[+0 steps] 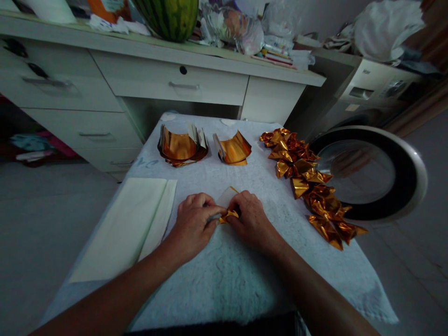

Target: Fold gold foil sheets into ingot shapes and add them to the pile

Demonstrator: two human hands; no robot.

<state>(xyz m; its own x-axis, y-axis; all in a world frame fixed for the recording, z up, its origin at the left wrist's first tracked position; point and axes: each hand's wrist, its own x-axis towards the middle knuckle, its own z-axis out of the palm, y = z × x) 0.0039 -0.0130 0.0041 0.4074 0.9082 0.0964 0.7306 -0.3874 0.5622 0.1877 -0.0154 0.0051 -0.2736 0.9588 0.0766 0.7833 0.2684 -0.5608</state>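
Pale cloth covers the low tabletop [224,280], which stands before a white drawer unit [210,86] with a watermelon [168,18] on top, while a washing machine [378,88] at the right has its round door [408,179] swung out beside the tabletop's edge. Near the middle of the cloth, between the two hands, lies the gold foil sheet [229,216] being worked, partly hidden by fingers; a pale corner of it shows beyond them. The left hand [194,226] reaches in with its index finger laid on the foil and its thumb near the left end, apparently pinching that end, though the thumb's exact contact is hard to see. The right hand [254,219] has its fingers curled in, thumb and fingertips pinching the other end.

This looks like the folding step, with a crease being pressed in. What comes next probably calls for one hand to pin the fold while the other tucks or flattens the pale corner, gently, since thin foil may crumple. Farther back stand two curved stacks, a left stack [180,147] and a smaller right stack [235,149]. Folded gold pieces [306,175] run down the right side; pale paper [122,224] lies at the left.
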